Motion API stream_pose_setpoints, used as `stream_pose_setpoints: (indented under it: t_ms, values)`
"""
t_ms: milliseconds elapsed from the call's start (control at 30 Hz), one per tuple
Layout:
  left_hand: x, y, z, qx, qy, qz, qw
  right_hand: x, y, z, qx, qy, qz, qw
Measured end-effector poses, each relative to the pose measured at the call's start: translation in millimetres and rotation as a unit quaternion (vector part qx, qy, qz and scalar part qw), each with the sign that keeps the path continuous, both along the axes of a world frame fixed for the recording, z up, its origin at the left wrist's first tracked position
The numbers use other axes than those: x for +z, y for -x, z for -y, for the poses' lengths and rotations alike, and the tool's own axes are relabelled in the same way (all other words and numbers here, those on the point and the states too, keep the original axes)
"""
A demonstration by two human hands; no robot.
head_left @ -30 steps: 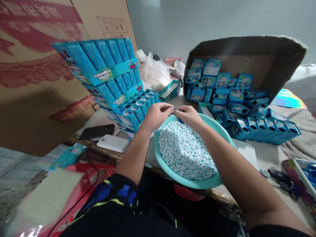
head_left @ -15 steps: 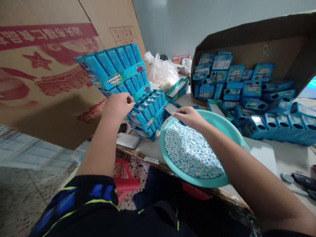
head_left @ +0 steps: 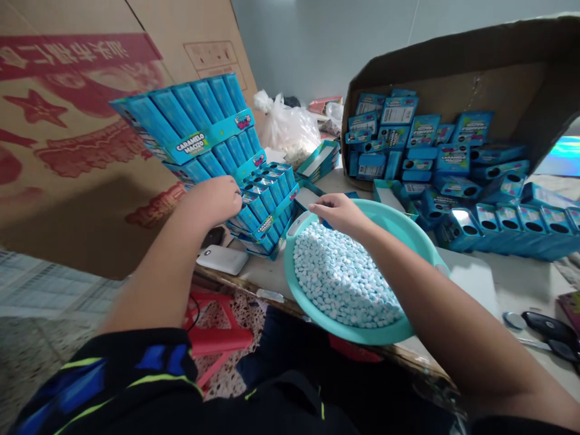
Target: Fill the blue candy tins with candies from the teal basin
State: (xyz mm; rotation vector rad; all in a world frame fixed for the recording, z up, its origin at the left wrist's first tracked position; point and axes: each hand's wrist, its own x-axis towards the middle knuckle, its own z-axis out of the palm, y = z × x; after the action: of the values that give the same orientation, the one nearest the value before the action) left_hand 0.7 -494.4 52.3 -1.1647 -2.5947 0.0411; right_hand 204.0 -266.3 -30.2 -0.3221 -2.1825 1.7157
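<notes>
My left hand (head_left: 211,202) rests with curled fingers against the lower rows of a tilted blue "Caramelo Macizo" candy display box (head_left: 199,130); whatever its fingers touch is hidden. My right hand (head_left: 339,214) hangs over the rim of a turquoise plastic basin (head_left: 362,330), with a small blue tube (head_left: 328,225) partly showing under it. The basin holds a heap of small pale blue candies (head_left: 339,272). The tube looks held in that hand, though its fingers hide most of it.
A torn cardboard box (head_left: 453,78) overflows with blue candy boxes at the right. A white power bank (head_left: 222,260) and a dark phone (head_left: 212,237) lie left of the basin. Behind stand a printed cardboard sheet (head_left: 77,151) and a plastic bag (head_left: 285,127).
My left hand has moved away from my right hand, leftward to the display box. The view has also shifted, and the right hand stays near the basin rim.
</notes>
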Motion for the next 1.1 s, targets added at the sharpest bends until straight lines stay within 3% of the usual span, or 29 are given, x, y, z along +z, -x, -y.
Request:
stream_pose_setpoints:
  t_ms: [167,267,500,767,967,1100]
  values:
    - [0.2,-23.7,1.0,0.076,0.068,0.000,0.995,8.0,-4.4,4.1,-0.002,-0.012,0.017,1.000]
    - [-1.1,-31.9,2.4,0.085,0.033,0.011,0.996,11.4,-6.7,6.6,-0.003,-0.004,0.019,1.000]
    - [-26.9,-36.6,11.7,0.050,-0.098,0.000,0.994,9.8,-5.3,6.0,-0.026,0.073,0.047,0.996]
    - [-52.2,-29.6,18.3,0.022,-0.157,-0.041,0.987,1.6,-1.1,10.6,-0.060,0.049,0.053,0.996]
    - [-60.9,-28.9,19.5,0.019,-0.182,-0.050,0.982,5.6,-3.0,13.1,-0.051,0.083,0.068,0.993]
    - [-57.9,-34.6,21.7,0.017,-0.201,-0.062,0.978,12.7,-3.6,13.7,-0.061,0.171,0.072,0.981]
